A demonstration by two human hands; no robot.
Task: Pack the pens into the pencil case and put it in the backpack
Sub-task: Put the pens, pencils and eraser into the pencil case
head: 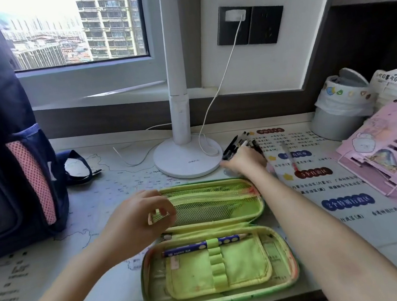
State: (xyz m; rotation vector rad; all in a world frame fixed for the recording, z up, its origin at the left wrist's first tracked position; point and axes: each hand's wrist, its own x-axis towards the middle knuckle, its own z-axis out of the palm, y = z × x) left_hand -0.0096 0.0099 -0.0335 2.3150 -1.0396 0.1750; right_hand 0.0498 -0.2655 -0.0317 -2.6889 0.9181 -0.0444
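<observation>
On the desk, head view: the pencil case is lying unzipped and spread flat, its mesh-pocket half farther away and its loop half nearer the person. A blue pencil is sitting under the top elastic loop of the nearer half.

The left hand is hovering over the left end of the mesh half. Its grip is loosely curled, thumb and forefinger nearly meeting, with nothing visibly held. Whether the fingertips are touching the mesh cannot be told.

The right hand is reaching beyond the far right corner of the case. Its grip is closing round a bundle of dark pens, which are fanning out past the knuckles, while the fingers themselves are hidden behind the back of the hand.

Just left of this grip, the lamp base is standing. Just right of it, a loose pen with a clear barrel and red tip is lying on the printed mat. Well left of the left grip, the backpack is standing upright. Far right of the right grip, a pink organiser is resting tilted.
</observation>
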